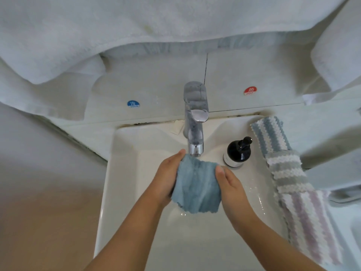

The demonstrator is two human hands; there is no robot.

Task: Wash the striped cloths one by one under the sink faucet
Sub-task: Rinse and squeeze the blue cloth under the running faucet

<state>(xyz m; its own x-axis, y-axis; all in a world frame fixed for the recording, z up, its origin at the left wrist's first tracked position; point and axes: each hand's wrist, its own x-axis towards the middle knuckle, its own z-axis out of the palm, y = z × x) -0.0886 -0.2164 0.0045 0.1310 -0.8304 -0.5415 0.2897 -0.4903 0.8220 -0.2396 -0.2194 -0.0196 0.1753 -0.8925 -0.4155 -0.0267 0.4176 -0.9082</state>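
head view showed the left hand [168, 178] gripping the left edge of a blue cloth [196, 186], fingers curled behind it and thumb near the top corner. the cloth hung between both hands right under the faucet [195, 118] spout, over the sink [125, 173] basin. the right hand [231, 187] held the cloth's right edge, thumb pressed on the front, the other fingers hidden behind. the cloth looked soft, limp and light, likely heavier and clingy once soaked; the top corners seemed the best places to hold so it hung open under the water. whether water was running could not be told. further right, a dark soap bottle [237, 152] stood on the sink ledge beside the faucet. three striped cloths [289, 173] lay in a row along the right rim, waiting. the ledge there looked wet and probably slippery. white towels [97, 36] hung overhead, against a pale wall bearing cold and hot stickers.
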